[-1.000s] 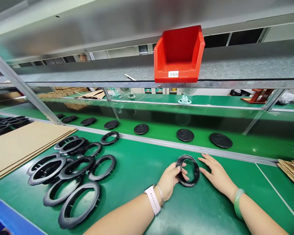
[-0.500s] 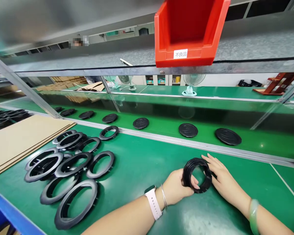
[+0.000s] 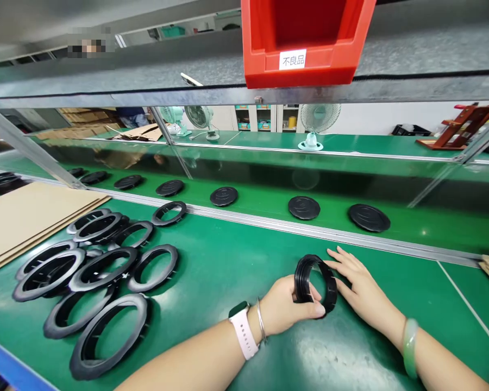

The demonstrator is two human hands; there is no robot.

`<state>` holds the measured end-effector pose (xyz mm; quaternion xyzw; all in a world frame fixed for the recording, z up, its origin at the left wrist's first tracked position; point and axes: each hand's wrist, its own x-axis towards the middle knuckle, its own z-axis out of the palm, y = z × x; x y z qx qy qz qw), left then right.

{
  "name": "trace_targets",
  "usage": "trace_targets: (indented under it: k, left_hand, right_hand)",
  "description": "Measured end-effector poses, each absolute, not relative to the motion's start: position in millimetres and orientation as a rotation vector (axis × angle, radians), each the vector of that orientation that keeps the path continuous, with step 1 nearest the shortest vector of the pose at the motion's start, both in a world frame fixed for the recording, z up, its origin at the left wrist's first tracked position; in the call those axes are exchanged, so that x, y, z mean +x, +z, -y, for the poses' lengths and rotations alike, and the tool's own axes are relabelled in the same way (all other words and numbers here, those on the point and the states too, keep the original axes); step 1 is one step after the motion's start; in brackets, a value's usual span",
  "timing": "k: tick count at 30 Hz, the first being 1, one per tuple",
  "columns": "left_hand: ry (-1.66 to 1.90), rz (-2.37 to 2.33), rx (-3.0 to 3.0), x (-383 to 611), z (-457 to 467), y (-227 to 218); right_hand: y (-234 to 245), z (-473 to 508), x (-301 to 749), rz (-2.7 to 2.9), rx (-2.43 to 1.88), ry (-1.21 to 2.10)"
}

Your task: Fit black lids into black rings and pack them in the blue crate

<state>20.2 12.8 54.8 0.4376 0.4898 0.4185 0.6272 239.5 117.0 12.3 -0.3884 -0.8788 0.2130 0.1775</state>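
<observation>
A black plastic ring (image 3: 330, 287) stands tilted just above the green tabletop, right of the middle. My left hand (image 3: 291, 307) is closed on its left side, thumb along the lower rim and fingers through the opening. My right hand (image 3: 361, 279) is beside the ring's right side with fingers stretched out and apart; its fingertips are close to the rim, and whether they touch it I cannot tell. On the left of the table lies a loose pile of larger black rings (image 3: 140, 320), some overlapping.
Several black discs (image 3: 304, 208) lie in a row on the green belt (image 3: 264, 202) behind the metal rail (image 3: 244, 221). Cardboard sheets (image 3: 36, 217) lie at the left. A red bin (image 3: 299, 73) hangs overhead from a metal shelf. Fans (image 3: 311, 142) stand beyond.
The ring in my left hand has turned, showing more of its ribbed side. My right hand stays beside it with fingers extended. The whole view has shifted slightly.
</observation>
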Motion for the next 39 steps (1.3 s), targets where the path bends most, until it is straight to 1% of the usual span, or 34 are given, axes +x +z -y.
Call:
trace_targets:
  k: [9, 13, 15, 19, 21, 27, 34, 39]
  left_hand:
    - [0.941, -1.138, 1.129, 15, -14, 58]
    - [0.92, -1.218, 1.022, 12, -18, 55]
    - [0.949, -1.23, 0.948, 12, -21, 55]
    - [0.994, -1.234, 0.912, 11, -22, 56]
    - [0.993, -1.235, 0.931, 10, -21, 57]
    - [0.997, -1.218, 0.955, 12, -22, 52]
    - [0.997, -1.209, 1.013, 25, -14, 48]
    - [0.96, -1.167, 1.023, 24, -12, 45]
  right_hand:
    - [32, -112, 230, 2.423, -1.166, 0.728]
    - [34, -114, 226, 2.316, -1.178, 0.808]
    - [33, -116, 225, 2.192, -1.142, 0.902]
    - [37, -114, 224, 1.791, -1.05, 1.269]
    - [41, -112, 223, 1.633, -0.998, 1.394]
    - [49, -108, 225, 1.562, -0.869, 1.582]
    - [45, -106, 234, 1.764, -1.018, 1.543]
    - [36, -110, 232, 1.873, -1.041, 1.531]
